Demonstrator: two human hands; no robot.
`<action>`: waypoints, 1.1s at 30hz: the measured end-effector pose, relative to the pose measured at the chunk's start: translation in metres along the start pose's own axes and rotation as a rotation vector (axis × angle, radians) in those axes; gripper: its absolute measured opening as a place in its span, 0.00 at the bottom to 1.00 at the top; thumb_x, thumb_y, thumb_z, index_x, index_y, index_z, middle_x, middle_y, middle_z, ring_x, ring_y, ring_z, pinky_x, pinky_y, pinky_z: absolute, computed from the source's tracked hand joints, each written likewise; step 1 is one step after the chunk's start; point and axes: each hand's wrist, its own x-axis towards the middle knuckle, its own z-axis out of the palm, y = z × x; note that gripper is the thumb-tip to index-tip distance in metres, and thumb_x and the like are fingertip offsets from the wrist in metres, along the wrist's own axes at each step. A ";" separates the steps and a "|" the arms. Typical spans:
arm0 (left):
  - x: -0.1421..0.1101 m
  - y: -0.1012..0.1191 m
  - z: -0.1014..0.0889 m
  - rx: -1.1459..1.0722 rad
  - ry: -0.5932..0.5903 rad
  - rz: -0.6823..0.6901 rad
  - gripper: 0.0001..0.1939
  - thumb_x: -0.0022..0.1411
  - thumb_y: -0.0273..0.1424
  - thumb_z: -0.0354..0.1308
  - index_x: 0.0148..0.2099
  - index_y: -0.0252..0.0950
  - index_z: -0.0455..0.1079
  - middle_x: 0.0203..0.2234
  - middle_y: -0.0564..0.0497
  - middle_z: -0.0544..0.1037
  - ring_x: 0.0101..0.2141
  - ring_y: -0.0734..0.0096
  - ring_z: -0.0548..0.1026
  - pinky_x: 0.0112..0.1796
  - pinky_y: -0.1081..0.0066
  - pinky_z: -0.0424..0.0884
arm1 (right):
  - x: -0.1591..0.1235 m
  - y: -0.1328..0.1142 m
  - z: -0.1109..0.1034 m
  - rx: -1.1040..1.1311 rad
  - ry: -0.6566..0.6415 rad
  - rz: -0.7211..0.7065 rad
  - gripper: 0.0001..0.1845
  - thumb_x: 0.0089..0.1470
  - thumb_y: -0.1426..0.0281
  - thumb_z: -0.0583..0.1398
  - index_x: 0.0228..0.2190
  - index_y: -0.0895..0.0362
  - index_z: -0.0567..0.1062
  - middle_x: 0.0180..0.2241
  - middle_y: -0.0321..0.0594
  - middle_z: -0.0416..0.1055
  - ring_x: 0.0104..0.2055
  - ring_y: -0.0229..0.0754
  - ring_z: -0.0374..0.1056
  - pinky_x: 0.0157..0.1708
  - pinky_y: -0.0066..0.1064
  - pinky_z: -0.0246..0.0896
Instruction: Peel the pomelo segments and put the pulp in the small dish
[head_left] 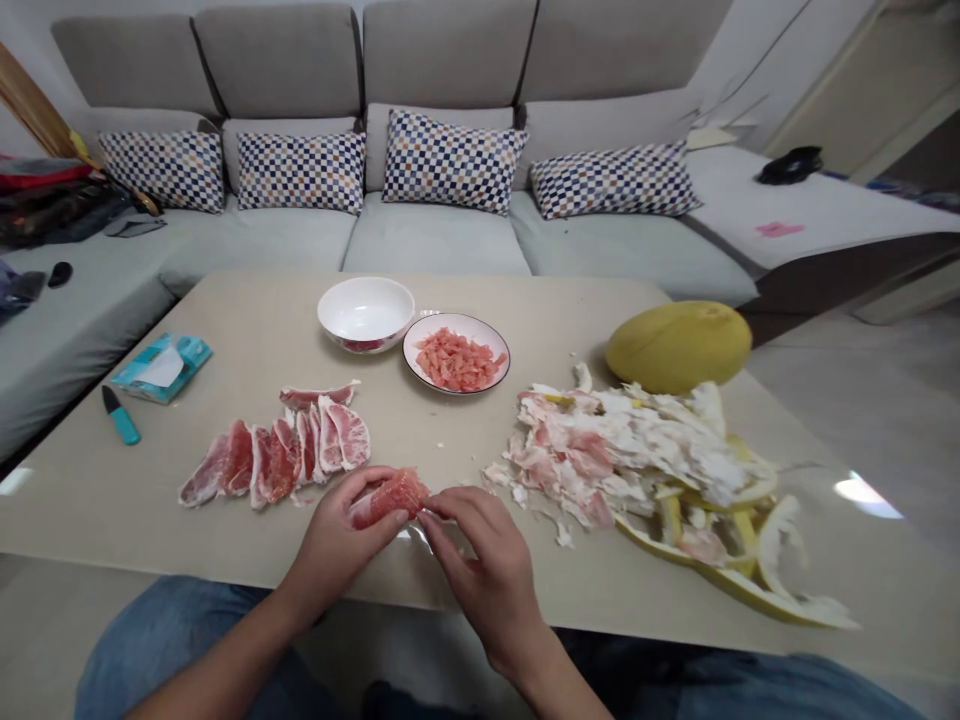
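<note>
The left hand (pixel 334 540) held a pomelo segment (pixel 394 498) over the bench (pixel 225 340) near its front edge, its fingers (pixel 367 482) clenched round it, while the right hand (pixel 480 560) pinched the segment's end between its fingers (pixel 446 505). Skinned segments (pixel 277 455) lay just left, a plate of pulp (pixel 456 358) stood ahead, and a heap of pith (pixel 622 450) lay right.

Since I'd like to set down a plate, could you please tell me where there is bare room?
Bare tabletop shows between the white bowl and the wipes packet, and between the pomelo segments and the plate of pulp. It is crowded around the pith and rind pile beside the whole pomelo.
</note>
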 end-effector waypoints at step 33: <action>-0.003 -0.006 0.001 0.342 0.036 0.844 0.07 0.61 0.23 0.55 0.41 0.38 0.69 0.35 0.48 0.76 0.41 0.66 0.73 0.44 0.64 0.70 | 0.000 -0.002 -0.023 0.773 -0.482 0.703 0.25 0.57 0.59 0.58 0.54 0.52 0.62 0.45 0.44 0.72 0.37 0.42 0.74 0.39 0.37 0.71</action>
